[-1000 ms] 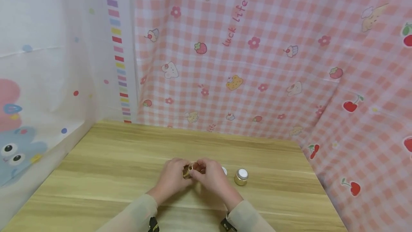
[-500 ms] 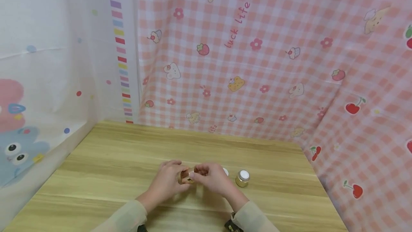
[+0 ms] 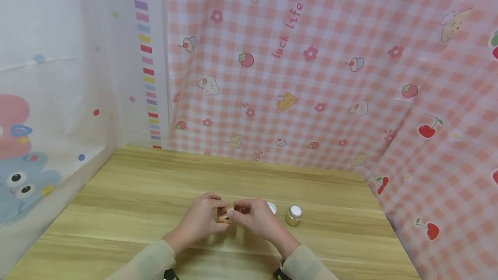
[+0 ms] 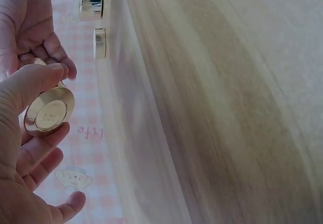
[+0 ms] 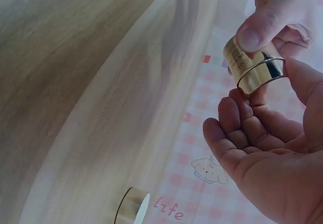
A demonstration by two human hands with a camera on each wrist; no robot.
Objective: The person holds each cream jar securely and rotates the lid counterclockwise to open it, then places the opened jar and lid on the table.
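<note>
Between both hands is a small shiny gold jar [image 5: 239, 61], tilted on its side above the table. My left hand [image 3: 199, 216] grips its body, thumb on top and fingers below. With thumb and fingertips, my right hand [image 3: 257, 218] pinches the gold lid [image 5: 263, 76] at the other end; a seam line shows between lid and body. In the left wrist view the jar's round base [image 4: 49, 115], with small stamped lettering, faces the camera. Behind the right hand lies a round lid with a white face [image 3: 272, 208], partly hidden by that hand.
To the right of the right hand stands another gold jar with a white top [image 3: 294, 213]. The wood-grain table [image 3: 155, 185] is bounded by a pink checked cloth [image 3: 272, 77] at the back and right, and a white printed cloth [image 3: 58, 98] at left.
The left hand has shifted left and slightly nearer, and the jar has come lower with it. The right hand keeps its pinch at the other end. Little differs over the last half second.
</note>
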